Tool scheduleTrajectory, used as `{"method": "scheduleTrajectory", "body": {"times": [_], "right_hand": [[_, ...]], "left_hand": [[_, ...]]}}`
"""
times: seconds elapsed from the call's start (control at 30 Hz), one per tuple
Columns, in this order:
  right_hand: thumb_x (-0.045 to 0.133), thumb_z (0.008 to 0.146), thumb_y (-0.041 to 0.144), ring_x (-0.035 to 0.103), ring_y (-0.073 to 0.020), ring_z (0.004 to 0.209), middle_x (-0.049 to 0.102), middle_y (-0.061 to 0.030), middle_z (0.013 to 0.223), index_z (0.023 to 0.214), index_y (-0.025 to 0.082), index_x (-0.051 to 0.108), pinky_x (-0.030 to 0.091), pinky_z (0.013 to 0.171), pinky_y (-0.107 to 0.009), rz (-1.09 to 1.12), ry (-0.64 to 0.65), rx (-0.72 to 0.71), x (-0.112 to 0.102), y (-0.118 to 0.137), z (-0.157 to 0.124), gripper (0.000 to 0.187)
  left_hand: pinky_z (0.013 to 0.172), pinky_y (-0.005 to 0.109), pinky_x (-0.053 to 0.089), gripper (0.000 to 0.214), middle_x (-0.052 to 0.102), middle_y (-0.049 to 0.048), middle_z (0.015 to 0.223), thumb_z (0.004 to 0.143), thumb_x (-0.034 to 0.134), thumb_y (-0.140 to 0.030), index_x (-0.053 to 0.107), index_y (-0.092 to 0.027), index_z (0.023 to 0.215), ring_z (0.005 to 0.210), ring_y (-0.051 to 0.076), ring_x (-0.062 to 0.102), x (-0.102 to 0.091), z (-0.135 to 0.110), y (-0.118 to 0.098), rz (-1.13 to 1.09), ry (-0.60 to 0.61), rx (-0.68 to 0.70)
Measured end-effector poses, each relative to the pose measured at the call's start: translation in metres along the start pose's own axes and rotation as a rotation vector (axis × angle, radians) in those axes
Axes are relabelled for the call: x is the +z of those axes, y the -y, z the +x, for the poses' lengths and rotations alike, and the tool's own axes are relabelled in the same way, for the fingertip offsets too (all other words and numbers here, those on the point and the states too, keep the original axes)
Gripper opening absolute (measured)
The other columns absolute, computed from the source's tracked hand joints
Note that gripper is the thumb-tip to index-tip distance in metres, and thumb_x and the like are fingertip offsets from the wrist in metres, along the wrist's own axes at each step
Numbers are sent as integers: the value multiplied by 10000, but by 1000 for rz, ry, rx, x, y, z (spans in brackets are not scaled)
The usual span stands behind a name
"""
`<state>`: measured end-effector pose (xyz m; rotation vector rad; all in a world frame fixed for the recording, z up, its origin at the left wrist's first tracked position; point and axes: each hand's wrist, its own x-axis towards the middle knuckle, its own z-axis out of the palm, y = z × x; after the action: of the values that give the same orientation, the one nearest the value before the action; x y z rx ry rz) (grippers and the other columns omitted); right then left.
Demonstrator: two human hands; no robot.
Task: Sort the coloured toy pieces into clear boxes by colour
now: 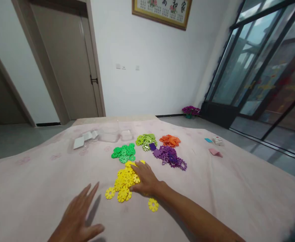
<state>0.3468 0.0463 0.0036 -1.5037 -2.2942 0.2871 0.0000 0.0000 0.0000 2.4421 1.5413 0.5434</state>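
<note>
Cupping the yellow pile (124, 181): the right hand (146, 178) lies over its right side, just below the middle of the frame, thumb apart from the fingers.
Right grip: loosely curved over the discs; whether it pinches any, I cannot tell.
Left grip: the left hand (77, 215), at lower left of the frame, is open and empty, fingers spread.
Handling yellow: best done, I judge, with a low palm and fingers close together, as flat discs would probably skid through gaps; the left hand could serve as a wall opposite.
Loose disc (150, 205): lower centre of the frame, just beside the right forearm (185, 208), which could brush it aside.
Yellow look: bright, flat, round, with notched rims and centre holes, overlapping in a loose heap on the pale pink surface (49, 181).
Green pile (124, 153): near the centre of the frame, just beyond the yellow; a hard push might mix them.
</note>
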Motion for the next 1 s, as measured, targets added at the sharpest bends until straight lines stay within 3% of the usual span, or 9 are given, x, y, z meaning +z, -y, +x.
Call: {"method": "scheduleTrajectory", "body": {"times": [0.1,0.23,0.43,0.5,0.6,0.7,0.77,0.9,1.0], "right_hand": [[814,669,567,487,-329,1331,553,-155,1429,1393,231,546,309,1137,-534,51,-122,-85,11,2,10,842],[801,666,306,601,-285,1190,690,-89,1240,1175,244,695,402,1079,-476,252,-249,-145,14,3,14,523],[587,755,159,701,-220,970,750,-60,1038,939,202,740,549,880,-361,734,-100,-31,-10,-27,27,243],[568,763,142,691,-230,962,751,-61,997,928,202,734,537,909,-391,576,-229,78,-25,-48,36,241],[585,778,131,599,-273,1140,700,-107,1168,1080,192,707,430,1042,-454,88,-391,211,-52,-80,52,331],[653,812,251,513,-308,1235,610,-156,1326,1305,178,585,373,1057,-456,-257,-296,354,-72,-99,67,504],[641,843,323,519,-312,1216,608,-164,1319,1324,178,560,367,1029,-444,-382,-196,441,-75,-104,73,508],[562,873,255,593,-305,1108,658,-168,1209,1215,159,621,394,958,-425,-445,-125,507,-69,-107,75,359],[526,853,148,631,-277,1065,691,-150,1159,1238,161,628,423,934,-380,-417,-143,501,-68,-113,65,399]], "left_hand": [[1167,626,155,1179,220,186,1639,604,754,-682,256,-260,1587,1484,427,231,30,60,-25,60,161,-4],[1194,598,81,1198,266,189,1623,612,748,-683,235,-222,1593,1505,389,194,54,108,-47,26,208,67],[1174,502,307,990,469,116,1533,679,666,-755,436,-271,1511,1399,366,421,53,130,-60,-334,184,286],[1156,449,362,726,521,89,1491,843,539,-677,520,-277,1449,1364,314,477,49,135,-64,-455,168,248],[1184,419,338,526,536,77,1476,989,356,-517,585,-255,1384,1373,250,475,49,143,-67,-494,50,144],[1189,451,335,496,547,64,1471,1014,319,-459,577,-267,1392,1376,228,474,58,148,-62,-411,-15,135],[1182,496,335,471,548,50,1475,1002,373,-460,578,-297,1394,1380,241,474,64,148,-58,-334,13,212],[1170,515,344,438,522,25,1498,981,458,-441,580,-340,1390,1387,252,468,66,142,-55,-244,49,327],[1159,476,377,433,527,9,1494,991,442,-427,573,-348,1396,1378,237,480,64,139,-56,-257,63,330]]}}
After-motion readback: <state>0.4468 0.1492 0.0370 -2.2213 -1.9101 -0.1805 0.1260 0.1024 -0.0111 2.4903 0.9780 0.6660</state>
